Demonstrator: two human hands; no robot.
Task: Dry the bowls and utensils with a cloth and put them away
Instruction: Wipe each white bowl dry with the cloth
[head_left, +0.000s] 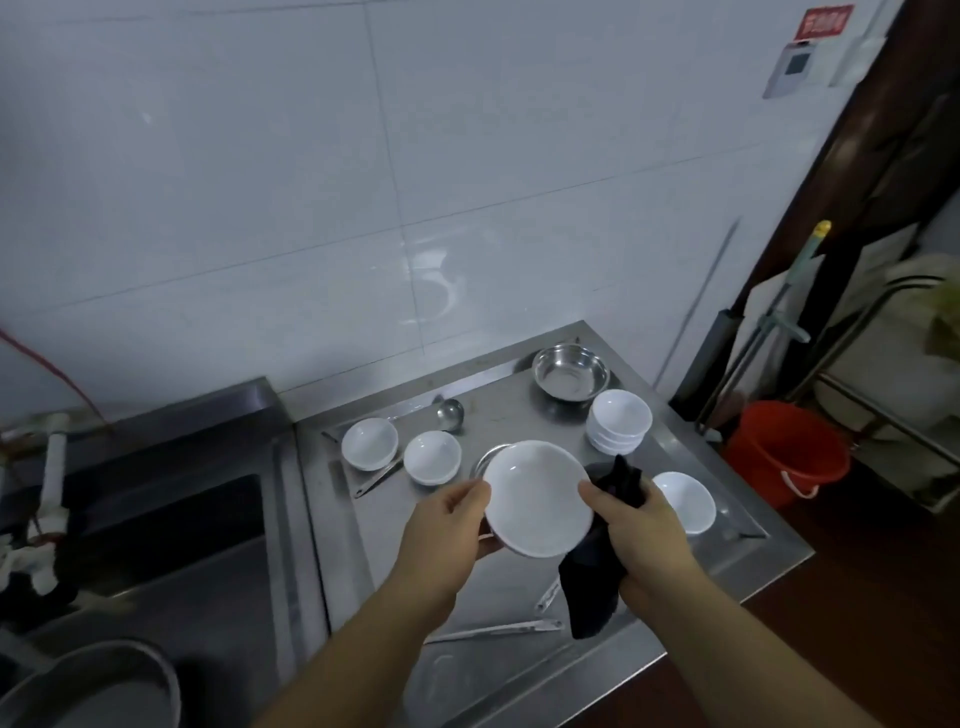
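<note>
I hold a white bowl (537, 496) above the steel counter (519, 670), tilted toward me. My left hand (449, 525) grips its left rim. My right hand (641, 530) grips a dark cloth (592, 587) and its thumb touches the bowl's right rim. Two single white bowls (370, 443) (432, 457) sit at the left, another white bowl (684, 500) at the right, and a stack of white bowls (620, 420) behind. A steel bowl (570, 371) and a ladle (450, 414) lie at the back. Steel utensils (498, 630) lie near the front.
A dark sink (166, 519) lies left of the counter, with a metal basin (98, 686) at the lower left. A red bucket (787, 449) and a mop handle (763, 327) stand on the floor to the right. A tiled wall backs the counter.
</note>
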